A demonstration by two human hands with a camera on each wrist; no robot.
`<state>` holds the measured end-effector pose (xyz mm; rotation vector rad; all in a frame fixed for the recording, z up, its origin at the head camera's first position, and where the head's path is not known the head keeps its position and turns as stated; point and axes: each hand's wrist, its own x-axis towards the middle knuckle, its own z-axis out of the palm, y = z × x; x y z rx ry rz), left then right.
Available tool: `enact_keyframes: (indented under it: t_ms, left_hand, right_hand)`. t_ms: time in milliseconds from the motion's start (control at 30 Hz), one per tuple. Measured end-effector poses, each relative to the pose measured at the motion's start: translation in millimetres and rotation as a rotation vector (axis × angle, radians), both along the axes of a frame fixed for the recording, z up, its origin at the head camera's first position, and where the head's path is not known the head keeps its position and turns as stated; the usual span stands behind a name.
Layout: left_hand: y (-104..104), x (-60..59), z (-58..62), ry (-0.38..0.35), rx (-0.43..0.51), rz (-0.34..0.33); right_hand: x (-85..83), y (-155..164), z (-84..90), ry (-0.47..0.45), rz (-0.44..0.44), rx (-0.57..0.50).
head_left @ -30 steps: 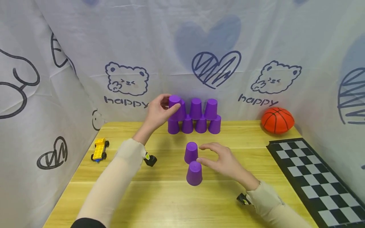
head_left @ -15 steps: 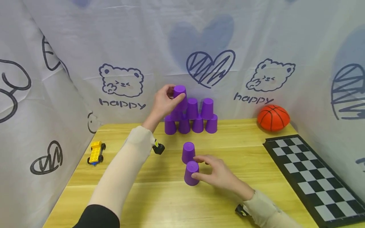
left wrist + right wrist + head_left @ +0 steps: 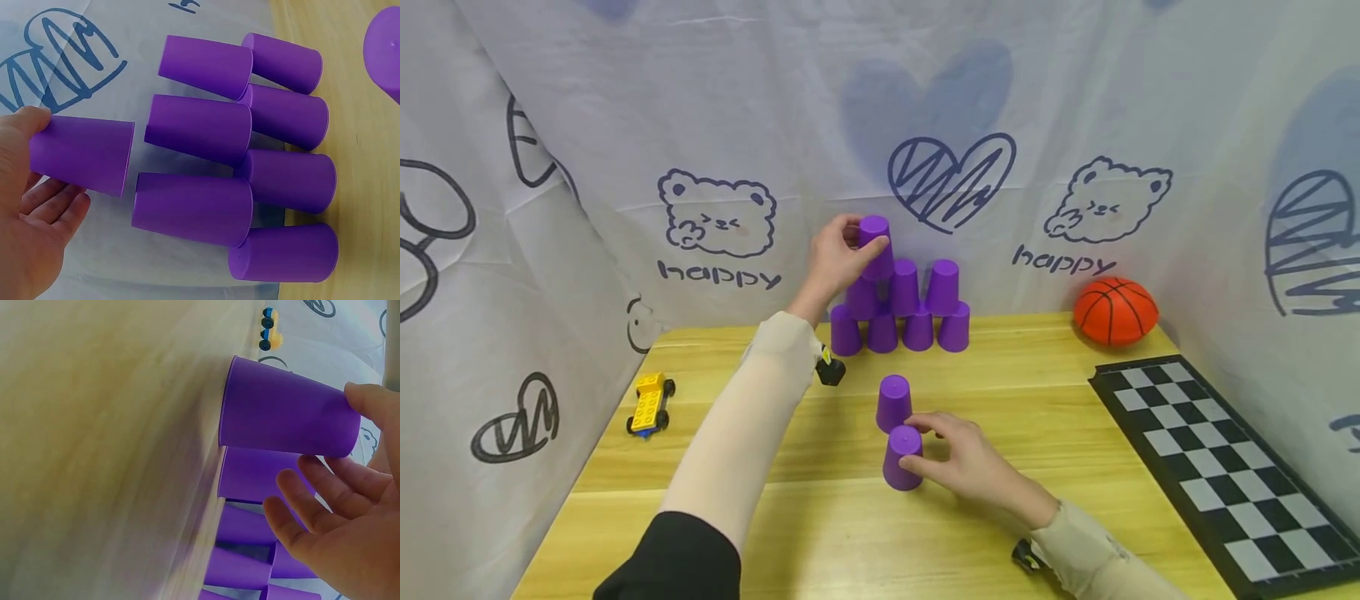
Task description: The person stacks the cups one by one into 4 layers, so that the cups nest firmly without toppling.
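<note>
A purple cup (image 3: 872, 232), mouth down, is in my left hand (image 3: 837, 254), between the thumb and the fingers. It hangs over the left part of a two-tier stack of purple cups; the left wrist view shows a small gap between its rim and the upper-tier cups (image 3: 199, 129). Nearer me, two more upside-down purple cups stand on the table. My right hand (image 3: 973, 460) pinches the front cup (image 3: 901, 473) near its top, thumb on one side and fingertips on the other. Just behind it is the second cup (image 3: 892, 406).
On the wooden table (image 3: 700, 475), a yellow toy car (image 3: 651, 404) sits at the left. An orange basketball (image 3: 1116, 312) lies at the back right, with a black-and-white checkered board (image 3: 1217, 467) in front of it. A printed white curtain (image 3: 820, 108) stands close behind the stack.
My left hand has lifted its cup from beside the upper tier to above it, slightly rightward. My right hand has come down to the front cup and taken hold of it.
</note>
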<state>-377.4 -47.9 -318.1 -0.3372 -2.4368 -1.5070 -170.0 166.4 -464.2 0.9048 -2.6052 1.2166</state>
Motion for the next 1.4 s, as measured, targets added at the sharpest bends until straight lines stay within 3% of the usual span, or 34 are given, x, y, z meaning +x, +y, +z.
enact_keyframes:
  t_ms: [500, 1400]
  left_hand:
    - [12, -11.5, -6.4, -0.001, -0.053, 0.022]
    - [9, -17.0, -6.5, -0.007, -0.083, 0.026]
  right_hand:
    - [2.7, 6, 1.8, -0.033, 0.000, 0.033]
    - [5.1, 9, 0.8, -0.071, -0.004, 0.026]
